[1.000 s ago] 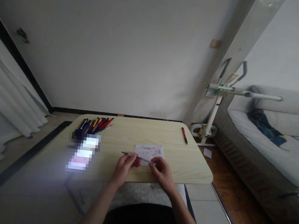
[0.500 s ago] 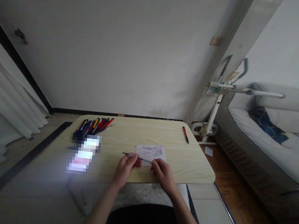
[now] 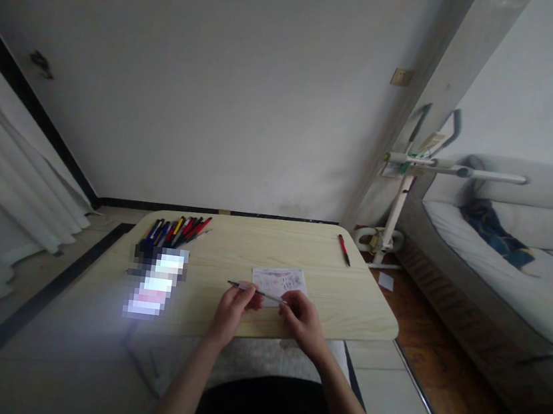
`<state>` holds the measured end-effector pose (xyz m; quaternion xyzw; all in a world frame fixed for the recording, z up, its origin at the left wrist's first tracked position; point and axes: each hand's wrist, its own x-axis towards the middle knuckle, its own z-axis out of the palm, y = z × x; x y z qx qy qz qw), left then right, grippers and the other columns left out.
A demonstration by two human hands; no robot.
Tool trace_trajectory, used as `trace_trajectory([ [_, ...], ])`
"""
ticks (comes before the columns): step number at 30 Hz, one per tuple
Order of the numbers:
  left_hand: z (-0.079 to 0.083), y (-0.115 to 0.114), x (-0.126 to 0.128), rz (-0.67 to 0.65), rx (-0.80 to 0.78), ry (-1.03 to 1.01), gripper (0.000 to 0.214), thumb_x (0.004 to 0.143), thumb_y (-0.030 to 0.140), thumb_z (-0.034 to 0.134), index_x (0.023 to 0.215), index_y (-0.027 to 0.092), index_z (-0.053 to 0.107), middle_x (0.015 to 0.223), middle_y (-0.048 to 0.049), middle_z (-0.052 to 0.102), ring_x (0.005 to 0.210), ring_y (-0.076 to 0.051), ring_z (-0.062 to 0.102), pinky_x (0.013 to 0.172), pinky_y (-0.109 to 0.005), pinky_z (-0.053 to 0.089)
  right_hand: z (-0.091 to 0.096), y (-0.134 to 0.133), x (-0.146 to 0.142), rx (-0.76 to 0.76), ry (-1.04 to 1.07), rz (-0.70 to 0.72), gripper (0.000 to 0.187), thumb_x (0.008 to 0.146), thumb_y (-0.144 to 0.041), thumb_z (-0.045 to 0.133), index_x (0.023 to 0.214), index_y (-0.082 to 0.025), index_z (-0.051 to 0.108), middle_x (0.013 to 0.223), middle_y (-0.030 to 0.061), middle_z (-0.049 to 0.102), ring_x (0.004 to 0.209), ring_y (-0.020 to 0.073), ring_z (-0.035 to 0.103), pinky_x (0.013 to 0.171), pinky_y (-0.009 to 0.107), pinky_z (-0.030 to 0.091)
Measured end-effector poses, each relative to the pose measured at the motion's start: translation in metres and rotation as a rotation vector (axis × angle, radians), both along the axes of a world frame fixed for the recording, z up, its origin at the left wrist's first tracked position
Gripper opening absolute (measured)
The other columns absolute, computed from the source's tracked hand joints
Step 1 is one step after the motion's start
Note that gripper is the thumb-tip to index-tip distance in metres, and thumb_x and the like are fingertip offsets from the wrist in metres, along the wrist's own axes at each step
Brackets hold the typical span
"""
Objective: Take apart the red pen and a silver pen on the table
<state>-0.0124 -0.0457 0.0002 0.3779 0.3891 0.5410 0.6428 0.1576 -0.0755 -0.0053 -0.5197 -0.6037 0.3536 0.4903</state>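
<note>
A slim pen (image 3: 269,295), dark at its left end and pale along the rest, lies level between my two hands above the table's front part. My left hand (image 3: 234,306) pinches it near the dark end. At the pale right end, the fingers of my right hand (image 3: 301,316) are closed on it. Just beyond the pen a sheet of white paper (image 3: 280,279) with dark scribbles rests on the table, its near part hidden by my hands.
Several pens and markers (image 3: 175,229) lie bunched at the table's left. A red and black pen (image 3: 344,250) lies at the far right. A blurred-out bright rectangle (image 3: 156,286) is at the left. The wooden table (image 3: 359,311) has rounded corners.
My hands and the pen stay almost in place. At its right end, slightly more of the pen shows by my right fingers. The view has shifted very slightly.
</note>
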Motion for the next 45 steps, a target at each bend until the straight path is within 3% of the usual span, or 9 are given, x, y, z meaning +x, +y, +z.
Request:
trace_trajectory([
  [10,-0.003,0.0017,-0.0021,-0.033,0.021,0.01,0.029,0.071,0.035,0.063,0.085,0.01,0.061,0.069,-0.0062,0.066,0.065,-0.016,0.061,0.066,-0.03,0.048,0.0013,0.0007,-0.0021,0.007,-0.081,-0.021,0.031,0.085,-0.039,0.044,0.067,-0.017,0.057,0.058,0.0001,0.056,0.053,0.012,0.049,0.051,0.022,0.037],
  [18,-0.0055,0.0021,-0.0015,-0.008,0.006,0.006,0.033,0.068,0.037,0.065,0.086,0.009,0.062,0.069,-0.0067,0.066,0.065,-0.016,0.062,0.067,-0.03,0.048,0.001,-0.0016,-0.0021,0.023,-0.016,-0.013,0.023,0.081,-0.033,0.051,0.097,-0.018,0.053,0.064,-0.0006,0.057,0.054,0.0117,0.049,0.051,0.022,0.038],
  [28,-0.0044,0.0018,-0.0012,-0.026,0.011,-0.027,0.031,0.069,0.034,0.065,0.085,0.009,0.061,0.068,-0.0062,0.065,0.063,-0.015,0.061,0.065,-0.029,0.047,-0.0021,-0.0005,-0.001,0.033,-0.051,-0.017,0.013,0.078,-0.027,0.053,0.088,-0.018,0.054,0.065,-0.0008,0.055,0.057,0.0118,0.05,0.052,0.022,0.039],
  [34,-0.0046,0.0017,-0.0016,-0.04,0.019,-0.023,0.027,0.072,0.032,0.062,0.086,0.009,0.06,0.068,-0.0054,0.065,0.064,-0.014,0.06,0.066,-0.029,0.047,-0.0014,-0.0012,-0.0003,0.021,-0.061,-0.004,0.015,0.081,-0.03,0.051,0.087,-0.017,0.054,0.066,0.0005,0.059,0.058,0.0128,0.053,0.053,0.023,0.039],
  [40,-0.0054,0.0021,-0.0021,-0.039,0.023,-0.016,0.027,0.073,0.032,0.062,0.087,0.009,0.06,0.068,-0.0056,0.065,0.064,-0.015,0.061,0.066,-0.029,0.047,0.0008,-0.0006,-0.001,0.023,-0.141,-0.007,0.026,0.086,-0.035,0.043,0.071,-0.017,0.055,0.061,0.0006,0.057,0.057,0.0123,0.051,0.054,0.023,0.038],
  [45,-0.0059,0.002,-0.0021,-0.038,0.018,-0.011,0.025,0.074,0.031,0.061,0.087,0.009,0.059,0.069,-0.0056,0.065,0.065,-0.015,0.061,0.066,-0.03,0.047,0.0008,-0.0009,-0.001,0.023,-0.068,0.001,0.019,0.084,-0.033,0.048,0.094,-0.018,0.054,0.065,-0.0003,0.058,0.055,0.0119,0.051,0.052,0.023,0.038],
])
